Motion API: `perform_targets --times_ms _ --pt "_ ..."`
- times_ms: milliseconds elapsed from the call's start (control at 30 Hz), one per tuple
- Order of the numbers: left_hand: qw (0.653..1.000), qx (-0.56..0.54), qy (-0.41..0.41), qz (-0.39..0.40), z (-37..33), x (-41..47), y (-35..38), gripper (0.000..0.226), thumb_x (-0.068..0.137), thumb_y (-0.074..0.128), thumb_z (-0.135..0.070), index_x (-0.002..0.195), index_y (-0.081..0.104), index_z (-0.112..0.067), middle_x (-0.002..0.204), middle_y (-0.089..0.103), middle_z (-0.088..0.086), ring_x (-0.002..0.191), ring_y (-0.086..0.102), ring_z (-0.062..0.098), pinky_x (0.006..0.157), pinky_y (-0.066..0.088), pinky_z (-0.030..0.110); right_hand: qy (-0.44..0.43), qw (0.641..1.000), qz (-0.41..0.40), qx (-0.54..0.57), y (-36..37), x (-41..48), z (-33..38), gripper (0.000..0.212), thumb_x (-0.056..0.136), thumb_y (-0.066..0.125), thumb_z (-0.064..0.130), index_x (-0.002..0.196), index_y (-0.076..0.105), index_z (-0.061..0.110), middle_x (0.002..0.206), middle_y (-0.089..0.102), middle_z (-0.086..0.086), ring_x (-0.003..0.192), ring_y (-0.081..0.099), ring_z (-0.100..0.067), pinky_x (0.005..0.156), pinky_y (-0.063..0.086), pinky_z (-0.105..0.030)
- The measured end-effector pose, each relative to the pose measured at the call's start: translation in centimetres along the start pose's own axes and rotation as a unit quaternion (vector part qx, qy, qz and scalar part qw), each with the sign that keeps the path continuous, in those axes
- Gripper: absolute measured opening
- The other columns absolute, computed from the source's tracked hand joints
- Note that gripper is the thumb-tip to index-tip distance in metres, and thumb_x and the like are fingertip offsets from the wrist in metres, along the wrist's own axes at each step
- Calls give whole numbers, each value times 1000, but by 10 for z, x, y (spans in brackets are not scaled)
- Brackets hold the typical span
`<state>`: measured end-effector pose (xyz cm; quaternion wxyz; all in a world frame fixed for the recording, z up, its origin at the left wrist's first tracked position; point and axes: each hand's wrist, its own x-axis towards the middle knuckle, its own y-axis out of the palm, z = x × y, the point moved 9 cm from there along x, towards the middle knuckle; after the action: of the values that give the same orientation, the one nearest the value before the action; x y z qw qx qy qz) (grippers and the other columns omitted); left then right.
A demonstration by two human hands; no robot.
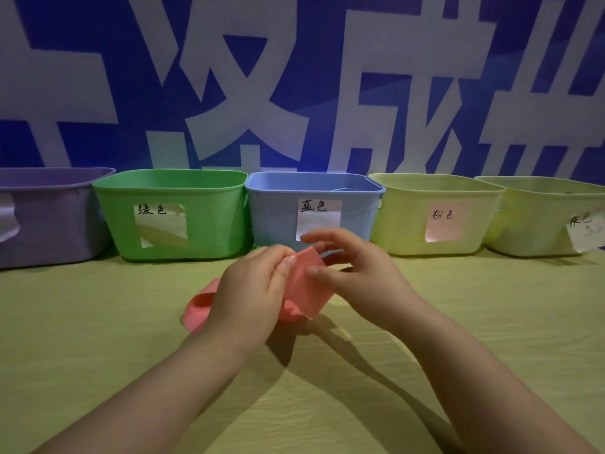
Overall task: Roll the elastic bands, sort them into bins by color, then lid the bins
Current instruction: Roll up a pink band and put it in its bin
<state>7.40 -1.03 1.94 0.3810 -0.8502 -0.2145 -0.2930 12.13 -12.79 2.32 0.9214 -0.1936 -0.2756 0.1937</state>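
Tabletop (98,339) with labelled bins (212,224) behind; left hand (248,290) and right hand (360,276) each pinch pink band (307,290), overlapping blue bin (278,217).

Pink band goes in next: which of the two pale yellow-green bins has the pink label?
The yellow-green bin directly right of the blue bin: its label is pinkish, marked 粉色. The far-right twin has a white label.
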Motion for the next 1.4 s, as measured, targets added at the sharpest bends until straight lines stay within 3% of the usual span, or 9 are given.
perform_targets --times_ms 200,300,500,733,900,1100,1167,1300,1400 --pt "992 -103 -74 27 5 -2 6 15 91 55 -26 105 60 -27 84 65 -6 79 62 10 68 48 28 1 999 -53 1 -7 0 1 21 82 68 15 75 64 34 77 67 9 73 62 -6 68 52 -24" --pt "980 -167 -107 -7 6 -3 -1 11 88 60 -16 87 62 -26 79 65 -3 68 62 6 55 50 22 34 996 -46 70 -2 -1 -4 16 81 68 16 76 65 31 78 66 7 72 62 -8 67 52 -28" --pt "972 -208 -112 -19 7 -3 -2 22 85 63 -13 85 60 -34 77 67 -8 75 63 13 71 55 50 35 990 -50 124 0 -1 -5 15 82 68 10 79 63 24 71 65 5 70 61 -7 70 50 -27" --pt "963 -247 -105 -14 2 -1 -4 31 86 53 1 73 65 -24 69 66 -9 72 61 10 73 50 36 52 981 -58 177 -4 -1 -6 19 79 68 3 73 66 21 64 66 9 64 61 -3 63 46 -18" --pt "956 -264 -129 -10 6 -2 0 9 80 67 -9 79 67 -19 75 68 0 78 64 19 76 52 42 49 989 -62 126 -5 -1 -3 20 77 73 8 74 68 28 71 70 9 69 64 0 66 51 -15" --pt "958 -236 -153 -48 12 -4 -8 18 75 72 -9 74 66 -26 74 70 -2 75 65 12 69 52 27 38 994 -97 43 -9 -3 -2 16 78 73 16 82 69 31 78 69 11 73 64 2 69 52 -15" --pt "964 -206 -155 -58 14 -4 -9 17 74 73 -10 72 67 -26 71 70 -3 72 65 12 73 55 35 27 993 -110 -22 -11 -5 1 13 79 72 20 91 72 25 81 69 11 78 64 -1 74 51 -17" --pt "981 -147 -121 -44 9 -4 -8 14 80 69 -15 74 63 -26 70 65 -6 73 64 17 69 55 47 -26 982 -104 -157 -9 -6 16 8 82 68 28 87 71 24 87 62 12 83 56 -3 76 43 -19" --pt "994 -78 -62 -43 -1 -3 -9 20 82 65 -15 71 57 -30 83 54 -7 80 56 7 72 53 37 -23 981 -81 -176 -6 -3 17 8 85 63 28 87 68 23 94 55 9 91 52 -6 79 40 -22"
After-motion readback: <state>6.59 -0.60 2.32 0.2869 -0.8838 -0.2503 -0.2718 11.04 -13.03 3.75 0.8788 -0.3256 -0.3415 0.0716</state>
